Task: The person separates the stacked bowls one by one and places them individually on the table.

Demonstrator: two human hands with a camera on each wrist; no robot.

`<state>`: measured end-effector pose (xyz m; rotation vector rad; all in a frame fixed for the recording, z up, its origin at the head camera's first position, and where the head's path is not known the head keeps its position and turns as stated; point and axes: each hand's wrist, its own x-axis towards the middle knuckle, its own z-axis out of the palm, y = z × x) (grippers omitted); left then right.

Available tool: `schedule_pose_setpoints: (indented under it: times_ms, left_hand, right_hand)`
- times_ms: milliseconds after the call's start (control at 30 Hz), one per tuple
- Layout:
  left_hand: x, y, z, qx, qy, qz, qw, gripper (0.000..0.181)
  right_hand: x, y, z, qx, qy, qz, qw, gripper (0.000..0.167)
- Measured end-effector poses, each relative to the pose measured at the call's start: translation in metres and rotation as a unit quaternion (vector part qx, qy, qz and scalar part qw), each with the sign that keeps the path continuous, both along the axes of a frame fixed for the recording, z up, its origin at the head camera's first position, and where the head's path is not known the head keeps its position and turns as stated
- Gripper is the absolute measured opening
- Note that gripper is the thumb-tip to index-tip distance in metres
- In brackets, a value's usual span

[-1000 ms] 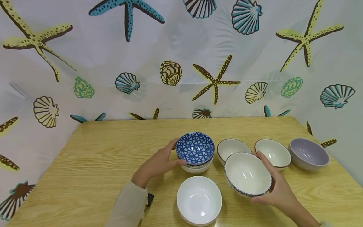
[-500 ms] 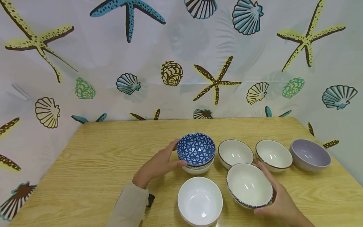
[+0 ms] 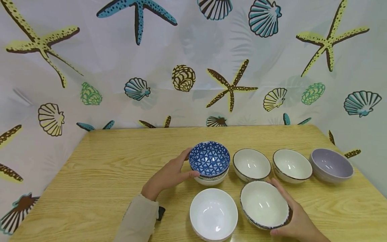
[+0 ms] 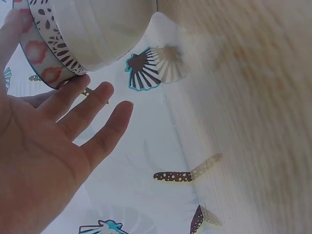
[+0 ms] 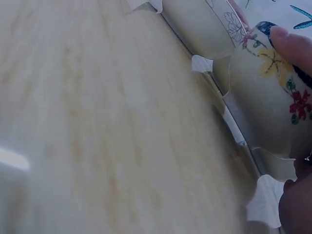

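Observation:
The left hand (image 3: 169,176) curves round the left side of a stack topped by a blue patterned bowl (image 3: 209,158); its thumb and fingers touch the bowls. In the left wrist view the left hand (image 4: 53,141) spreads its fingers by a bowl with red marks (image 4: 36,51). The right hand (image 3: 294,215) grips a dark-rimmed cream bowl (image 3: 264,204) by its right side, thumb in front and fingers behind. Flowers show on that bowl's outside (image 5: 268,92) in the right wrist view. Just left of it stands a plain white bowl (image 3: 213,214).
Behind the held bowl stand two cream bowls, one (image 3: 251,164) beside the stack and another (image 3: 292,164) to its right. A lilac bowl (image 3: 332,164) is at the far right. The wooden table (image 3: 99,174) ends at a shell-printed cloth (image 3: 169,43).
The right hand has brought the cream bowl toward the front, away from the back row and lower, beside the white bowl. The left hand has stayed at the stack.

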<state>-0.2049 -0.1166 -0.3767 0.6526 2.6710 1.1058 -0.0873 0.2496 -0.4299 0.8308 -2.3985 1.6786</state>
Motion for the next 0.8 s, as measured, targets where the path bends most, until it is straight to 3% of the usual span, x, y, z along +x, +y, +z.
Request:
schedule_pose_setpoints:
  times_ms: [533, 800]
  left_hand:
    - [0.0005, 0.0008, 0.0029, 0.0, -0.005, -0.002, 1.0, 0.088]
    - [-0.0004, 0.0004, 0.0023, 0.003, -0.011, -0.001, 0.9999, 0.088]
  right_hand:
    - [0.0018, 0.0024, -0.0039, -0.001, -0.036, 0.0, 0.9993, 0.121]
    - [0.0012, 0.0044, -0.0066, 0.008, -0.03, -0.001, 0.9995, 0.122]
